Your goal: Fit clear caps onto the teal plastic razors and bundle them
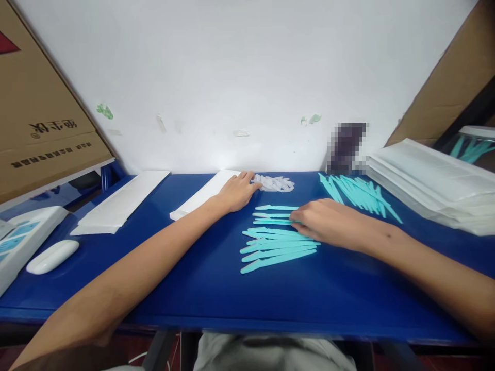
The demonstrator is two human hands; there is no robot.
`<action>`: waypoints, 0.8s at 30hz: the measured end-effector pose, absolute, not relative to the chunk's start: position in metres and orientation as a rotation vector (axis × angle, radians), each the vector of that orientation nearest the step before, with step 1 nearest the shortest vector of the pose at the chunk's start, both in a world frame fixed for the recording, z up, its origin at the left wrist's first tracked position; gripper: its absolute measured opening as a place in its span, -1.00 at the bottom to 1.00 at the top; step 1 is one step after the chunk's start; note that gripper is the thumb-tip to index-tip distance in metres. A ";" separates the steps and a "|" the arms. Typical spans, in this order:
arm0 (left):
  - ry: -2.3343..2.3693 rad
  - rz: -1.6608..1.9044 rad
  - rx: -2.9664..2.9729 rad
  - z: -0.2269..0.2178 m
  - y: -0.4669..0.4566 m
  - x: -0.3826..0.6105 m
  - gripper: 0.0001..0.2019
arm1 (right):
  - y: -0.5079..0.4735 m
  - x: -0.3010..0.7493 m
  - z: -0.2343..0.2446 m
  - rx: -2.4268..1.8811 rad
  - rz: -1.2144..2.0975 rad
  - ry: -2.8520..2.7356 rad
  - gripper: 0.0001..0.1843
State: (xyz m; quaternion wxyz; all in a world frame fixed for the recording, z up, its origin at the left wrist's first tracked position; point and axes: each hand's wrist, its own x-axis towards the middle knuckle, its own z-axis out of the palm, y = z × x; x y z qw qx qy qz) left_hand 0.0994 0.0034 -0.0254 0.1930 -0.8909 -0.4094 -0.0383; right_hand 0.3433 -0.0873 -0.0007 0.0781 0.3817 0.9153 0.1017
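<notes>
My left hand (238, 191) reaches to the left edge of a small heap of clear plastic caps (276, 184). Its thumb and fingers are apart at the caps, and no cap is plainly gripped. Closer to me, the fingers of my right hand (315, 219) are closed over the handle ends of a few turquoise eyebrow razors (270, 215), whose blade ends point left. Just below lies a fanned row of several more eyebrow razors (278, 252), also pointing left. A loose pile of the same razors (359, 193) is behind my right hand.
White paper-like sleeves (127, 198) lie at the left, and another white sleeve (207, 193) is beneath my left forearm. A white oval object (53, 256) sits at far left. Stacked clear bags (436, 180) fill the right side. Cardboard (50, 98) flanks the blue table (216, 293).
</notes>
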 end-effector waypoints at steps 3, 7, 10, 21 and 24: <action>-1.120 -0.105 -2.501 -0.029 0.004 0.098 -0.62 | -0.089 0.337 0.004 1.168 0.355 2.660 -0.74; -1.112 -0.093 -2.620 -0.026 -0.002 0.085 -0.63 | -0.086 0.341 0.005 1.242 0.225 2.734 -0.81; -1.148 -0.141 -2.775 -0.021 -0.012 0.071 -0.65 | -0.079 0.354 0.003 1.224 0.109 2.888 -0.80; -1.373 -0.254 -3.044 -0.009 -0.048 0.049 -0.66 | -0.062 0.366 -0.008 1.391 -0.157 3.182 -0.64; -1.310 -0.204 -3.057 -0.007 -0.049 0.049 -0.69 | -0.061 0.365 -0.014 1.485 -0.201 3.238 -0.68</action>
